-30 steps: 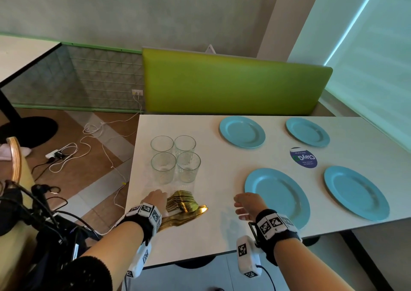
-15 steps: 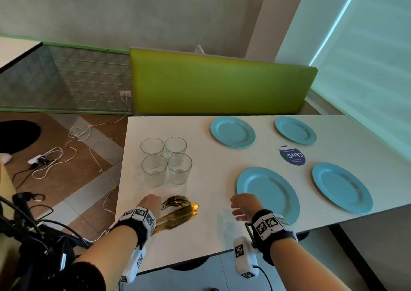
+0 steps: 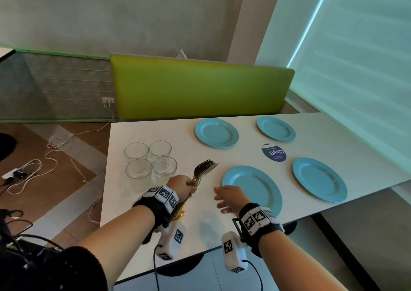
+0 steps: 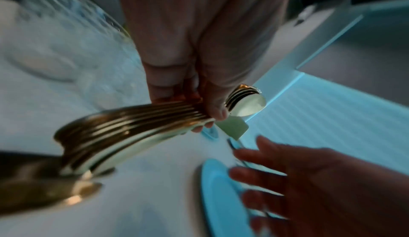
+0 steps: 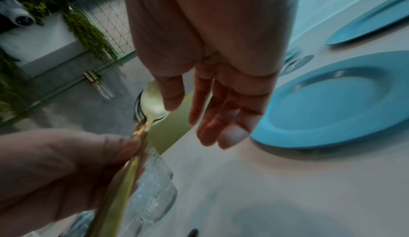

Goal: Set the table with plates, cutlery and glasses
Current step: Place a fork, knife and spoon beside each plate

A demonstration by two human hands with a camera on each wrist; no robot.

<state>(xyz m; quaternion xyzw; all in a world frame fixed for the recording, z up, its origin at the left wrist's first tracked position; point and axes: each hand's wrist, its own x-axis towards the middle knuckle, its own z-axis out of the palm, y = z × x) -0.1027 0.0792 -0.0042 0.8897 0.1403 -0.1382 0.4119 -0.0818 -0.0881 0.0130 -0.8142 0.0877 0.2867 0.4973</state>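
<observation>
My left hand (image 3: 181,185) grips a bundle of gold cutlery (image 3: 201,172) by the handles and holds it lifted off the white table (image 3: 206,228), heads pointing up and away. The left wrist view shows the same gold cutlery (image 4: 132,120) with fingers curled round it. My right hand (image 3: 226,198) hovers empty beside it, fingers relaxed and straight (image 5: 221,118), just left of the nearest blue plate (image 3: 253,188). Three more blue plates (image 3: 216,132) (image 3: 275,128) (image 3: 319,179) lie on the table. Several clear glasses (image 3: 151,163) stand clustered at the left.
A round dark sticker (image 3: 274,152) lies between the plates. A green bench back (image 3: 200,88) runs behind the table. Cables and a power strip (image 3: 20,172) lie on the floor at left. The table's near edge is by my wrists.
My left hand closed on the cutlery lying on the table and lifted it, swinging it upright and rightward toward the near plate. The right hand stayed beside it.
</observation>
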